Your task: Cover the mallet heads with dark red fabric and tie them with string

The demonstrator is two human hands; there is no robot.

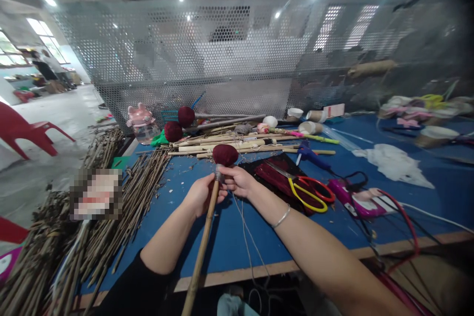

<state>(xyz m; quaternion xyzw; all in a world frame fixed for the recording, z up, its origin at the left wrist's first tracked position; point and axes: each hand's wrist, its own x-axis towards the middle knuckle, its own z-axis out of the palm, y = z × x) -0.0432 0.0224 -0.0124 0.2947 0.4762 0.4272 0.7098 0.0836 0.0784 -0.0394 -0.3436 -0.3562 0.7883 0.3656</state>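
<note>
A wooden stick (204, 242) leans up from the table's near edge, topped by a dark red fabric-covered ball (225, 155). Grey string (219, 174) is wound around the stick just under the ball. My left hand (203, 195) is closed around the stick below the winding. At the winding, my right hand (237, 180) pinches the string with thumb and fingers. Loose string ends (244, 232) hang from there past the table edge. Scissors (309, 192) with red and yellow handles lie on dark red cloth (272, 175) right of my hands.
Bundled thin twigs (122, 212) cover the left side. Behind my hands lie more sticks (229, 145) and two dark red balls (186, 116). A blue glue gun (309, 155), a purple-and-white device (355, 200) with cables, and crumpled white plastic (394, 164) are on the right. A perforated screen (229, 59) stands behind.
</note>
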